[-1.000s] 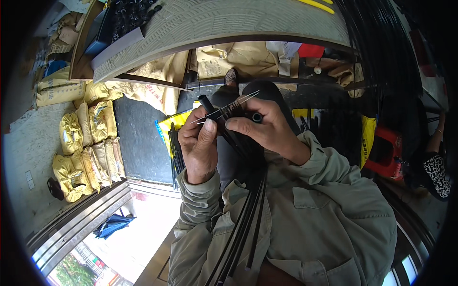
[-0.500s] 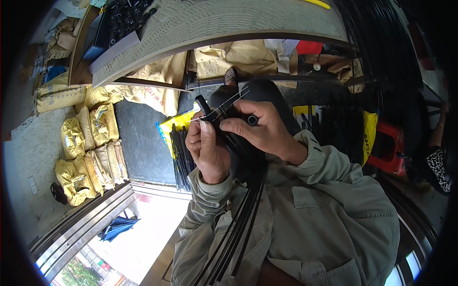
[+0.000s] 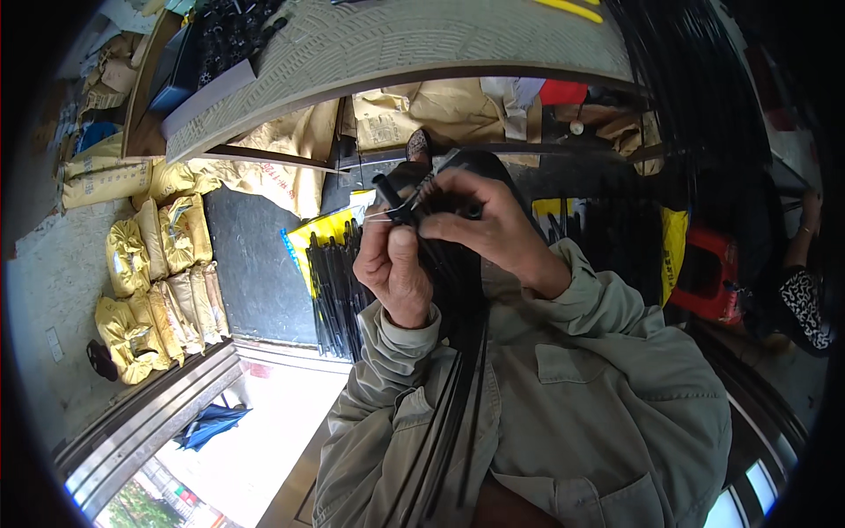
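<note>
My left hand (image 3: 396, 264) is closed around a bundle of long black strips (image 3: 453, 387) that hangs down over my grey-green jacket. Its thumb presses against a thin pale wire (image 3: 385, 216) at the top of the bundle. My right hand (image 3: 484, 224) pinches the same spot from the right, fingertips meeting the left thumb. A short black stub (image 3: 387, 189) sticks up between the two hands.
A grey textured worktop (image 3: 396, 44) curves overhead. Yellow filled sacks (image 3: 150, 282) lie stacked at the left on the concrete. More black strips (image 3: 334, 290) rest on a yellow sheet below the hands. A red stool (image 3: 717, 282) and another person's patterned sleeve (image 3: 805, 308) sit at the right.
Both hands have drawn closer together at the top of the bundle. The wire, earlier stretched out slanting between the fingers, is now pulled short and tight against the bundle.
</note>
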### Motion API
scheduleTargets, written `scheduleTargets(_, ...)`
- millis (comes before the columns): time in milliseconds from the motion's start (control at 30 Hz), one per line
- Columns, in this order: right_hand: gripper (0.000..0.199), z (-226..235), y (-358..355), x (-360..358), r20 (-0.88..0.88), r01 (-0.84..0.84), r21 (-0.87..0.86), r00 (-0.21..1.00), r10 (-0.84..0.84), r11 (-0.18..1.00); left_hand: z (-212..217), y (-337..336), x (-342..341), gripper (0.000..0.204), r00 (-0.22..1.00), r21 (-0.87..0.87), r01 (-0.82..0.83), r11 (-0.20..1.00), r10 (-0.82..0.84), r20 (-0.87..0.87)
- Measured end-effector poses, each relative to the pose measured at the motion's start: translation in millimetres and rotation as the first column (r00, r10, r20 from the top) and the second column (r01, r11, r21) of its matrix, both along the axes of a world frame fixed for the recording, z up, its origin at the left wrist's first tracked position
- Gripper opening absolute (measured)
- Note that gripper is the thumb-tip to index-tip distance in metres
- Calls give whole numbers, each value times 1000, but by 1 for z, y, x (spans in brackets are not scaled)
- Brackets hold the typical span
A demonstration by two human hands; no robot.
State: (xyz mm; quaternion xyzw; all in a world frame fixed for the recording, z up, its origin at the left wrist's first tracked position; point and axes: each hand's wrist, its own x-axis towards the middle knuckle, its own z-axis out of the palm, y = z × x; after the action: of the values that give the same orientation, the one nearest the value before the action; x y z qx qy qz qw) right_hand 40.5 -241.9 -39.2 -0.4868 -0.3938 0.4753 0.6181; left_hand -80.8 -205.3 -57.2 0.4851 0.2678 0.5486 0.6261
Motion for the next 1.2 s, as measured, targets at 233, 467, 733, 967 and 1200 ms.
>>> scheduleTargets(233, 39, 53, 27, 67, -6, 307, 381, 944, -329, 872, 27, -4, 11, 28, 961, -336, 179, 925, -92, 259)
scheduleTargets(467, 32, 102, 63, 47, 442, -496, -143, 742, 504, 857, 29, -11, 5, 23, 900, -484, 310, 818, -88, 428)
scheduleTargets(733, 37, 75, 63, 44, 481, -395, 128, 827, 291, 910, 35, -10, 4, 17, 892, -491, 335, 804, -103, 441)
scheduleTargets(967, 39, 84, 59, 30, 786, -216, 10, 606, 125, 976, 36, -8, 5, 24, 916, -490, 292, 821, -93, 390)
scheduleTargets(1200, 39, 78, 63, 20, 860, -185, 244, 495, -124, 952, 29, -7, 7, 32, 926, -516, 212, 830, -1, 377)
